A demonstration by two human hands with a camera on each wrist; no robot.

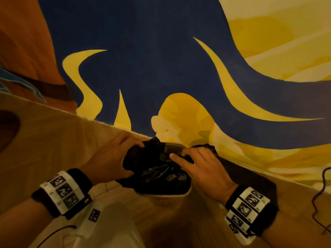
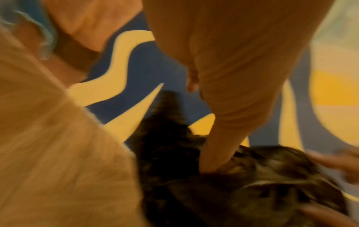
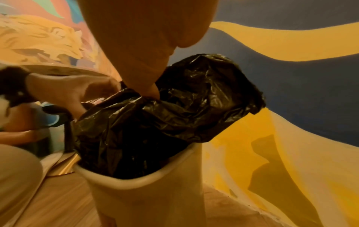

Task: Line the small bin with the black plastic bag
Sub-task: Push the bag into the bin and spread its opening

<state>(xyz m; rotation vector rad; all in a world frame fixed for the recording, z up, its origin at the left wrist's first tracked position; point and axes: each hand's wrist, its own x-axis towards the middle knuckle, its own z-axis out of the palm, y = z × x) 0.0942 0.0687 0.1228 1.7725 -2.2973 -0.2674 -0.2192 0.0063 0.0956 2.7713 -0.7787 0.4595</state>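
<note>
Both hands, left hand (image 1: 114,158) and right hand (image 1: 202,169), pinch the crumpled black bag (image 1: 157,169) with curled fingers over the small bin (image 3: 147,198).

The black plastic bag (image 3: 170,116) was thin, crinkled film with a glossy sheen on its creases. The small bin (image 3: 147,198) looked like smooth, matt, cream plastic with a rounded rim. The floor (image 1: 53,133) showed a wood-grain finish, possibly laminate; the blurred view left that unsure. The wall (image 1: 161,68) was flat, matt paint in blue and yellow. The wristbands (image 1: 62,192) appeared to be dark cloth.
</note>
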